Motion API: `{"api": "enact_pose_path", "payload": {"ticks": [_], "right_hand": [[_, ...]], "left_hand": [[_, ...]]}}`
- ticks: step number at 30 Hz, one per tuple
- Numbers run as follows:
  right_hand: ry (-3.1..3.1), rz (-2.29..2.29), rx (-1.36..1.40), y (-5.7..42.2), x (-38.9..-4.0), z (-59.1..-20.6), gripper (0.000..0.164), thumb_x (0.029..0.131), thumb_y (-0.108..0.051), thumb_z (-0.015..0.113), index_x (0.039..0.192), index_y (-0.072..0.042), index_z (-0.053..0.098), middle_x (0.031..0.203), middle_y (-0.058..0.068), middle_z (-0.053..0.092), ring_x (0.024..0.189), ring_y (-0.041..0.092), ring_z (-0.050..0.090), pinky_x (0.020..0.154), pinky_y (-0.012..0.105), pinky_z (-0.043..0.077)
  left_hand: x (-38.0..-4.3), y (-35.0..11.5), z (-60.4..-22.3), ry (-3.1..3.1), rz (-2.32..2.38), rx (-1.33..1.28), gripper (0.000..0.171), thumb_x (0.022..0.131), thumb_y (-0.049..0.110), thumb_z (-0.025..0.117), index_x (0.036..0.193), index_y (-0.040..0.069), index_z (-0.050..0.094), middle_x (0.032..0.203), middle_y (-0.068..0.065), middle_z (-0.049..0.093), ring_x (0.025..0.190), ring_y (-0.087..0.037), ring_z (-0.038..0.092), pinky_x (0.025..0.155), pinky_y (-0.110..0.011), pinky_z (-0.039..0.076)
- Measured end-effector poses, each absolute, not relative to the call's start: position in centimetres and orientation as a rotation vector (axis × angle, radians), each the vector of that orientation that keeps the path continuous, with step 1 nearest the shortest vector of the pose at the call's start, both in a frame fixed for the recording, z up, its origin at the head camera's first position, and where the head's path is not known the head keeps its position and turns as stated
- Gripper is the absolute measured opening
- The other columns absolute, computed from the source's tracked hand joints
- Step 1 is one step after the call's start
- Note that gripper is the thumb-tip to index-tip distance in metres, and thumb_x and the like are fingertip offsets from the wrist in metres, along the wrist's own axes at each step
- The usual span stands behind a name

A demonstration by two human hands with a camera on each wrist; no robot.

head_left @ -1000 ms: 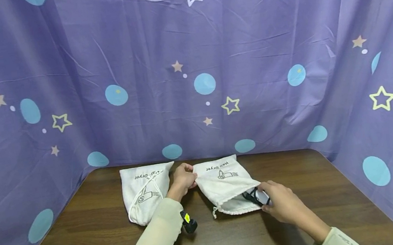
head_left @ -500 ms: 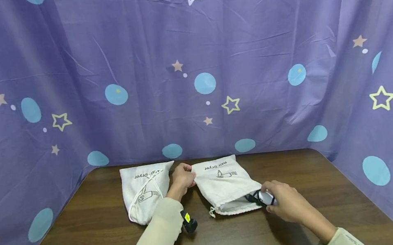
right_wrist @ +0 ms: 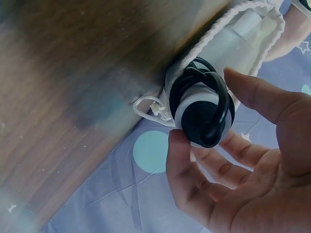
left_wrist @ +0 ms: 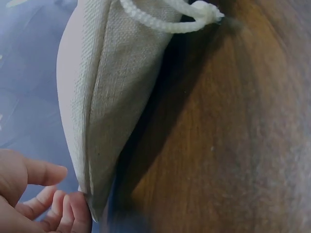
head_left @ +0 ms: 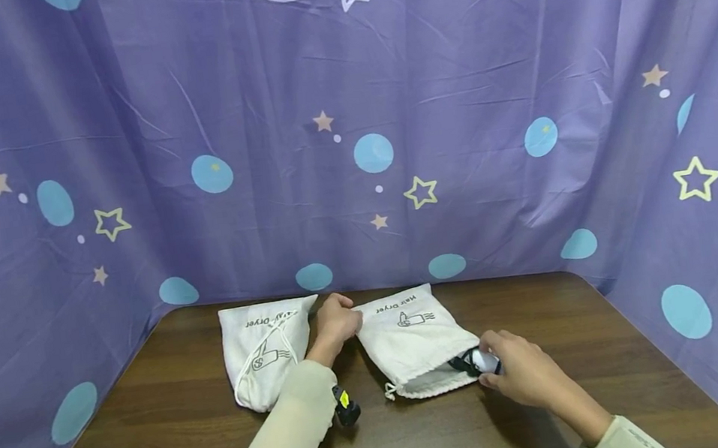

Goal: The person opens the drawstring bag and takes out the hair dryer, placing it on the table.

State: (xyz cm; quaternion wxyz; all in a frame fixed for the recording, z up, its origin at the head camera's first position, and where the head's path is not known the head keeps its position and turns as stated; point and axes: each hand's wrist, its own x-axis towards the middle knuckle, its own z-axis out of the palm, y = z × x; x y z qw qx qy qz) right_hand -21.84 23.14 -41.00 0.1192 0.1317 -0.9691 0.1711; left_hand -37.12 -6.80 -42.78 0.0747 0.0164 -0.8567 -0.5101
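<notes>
We cannot see the far end of the white cylinder, since it runs into the mouth of the right cloth bag; the wrist view shows its dark round end, wound with black cord. A pale shape lies deeper inside, though we cannot tell whether it belongs to the same object. The left cloth bag is partly covered by the left forearm and hides any contents, its drawstring looped across the front. Both bags lie on the worktop. The right hand comes in from the right, fingers curved round the cylinder at the bag's opening. The left hand reaches between the bags, fingers bent against the right bag's far-left corner; whether they pinch the cloth, we cannot tell.
</notes>
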Motion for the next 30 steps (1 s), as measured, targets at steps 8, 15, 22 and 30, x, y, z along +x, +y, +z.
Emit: {"api": "enact_pose_path", "payload": {"ticks": [8, 15, 22, 30], "right_hand": [[-2.872, 0.462, 0.311, 22.7, -22.0, -40.9, 0.039, 0.076, -0.021, 0.09, 0.1, -0.013, 0.061, 0.083, -0.001, 0.055, 0.072, 0.016, 0.052, 0.056, 0.038, 0.043], [-2.878, 0.441, 0.287, 22.5, -22.1, -40.9, 0.038, 0.076, -0.018, 0.091, 0.1, -0.011, 0.061, 0.085, 0.0, 0.059, 0.073, 0.016, 0.055, 0.058, 0.039, 0.046], [-2.885, 0.405, 0.243, 22.4, -22.2, -40.7, 0.035, 0.077, -0.022, 0.09, 0.096, -0.009, 0.063, 0.085, 0.001, 0.06, 0.072, 0.019, 0.057, 0.057, 0.041, 0.047], [-2.877, 0.405, 0.262, 22.4, -22.0, -40.6, 0.033, 0.077, -0.017, 0.089, 0.094, -0.009, 0.062, 0.084, 0.001, 0.059, 0.071, 0.018, 0.056, 0.056, 0.04, 0.046]], "left_hand": [[-37.3, -5.1, -42.0, -2.629, -1.294, -0.291, 0.019, 0.087, 0.011, 0.076, 0.1, 0.001, 0.067, 0.087, -0.007, 0.067, 0.08, -0.02, 0.063, 0.072, -0.034, 0.052], [-37.4, -4.0, -41.8, -2.658, -1.153, -0.668, 0.02, 0.089, 0.014, 0.075, 0.102, 0.001, 0.066, 0.084, -0.005, 0.062, 0.075, -0.015, 0.055, 0.071, -0.03, 0.047], [-37.3, -3.0, -41.1, -2.726, -1.126, -0.831, 0.026, 0.093, 0.026, 0.073, 0.108, 0.005, 0.068, 0.091, -0.004, 0.066, 0.084, -0.018, 0.061, 0.076, -0.033, 0.05], [-37.2, -2.2, -41.0, -2.808, -0.994, -1.061, 0.029, 0.095, 0.037, 0.071, 0.105, 0.011, 0.075, 0.091, 0.002, 0.072, 0.088, -0.012, 0.064, 0.08, -0.03, 0.052]]}}
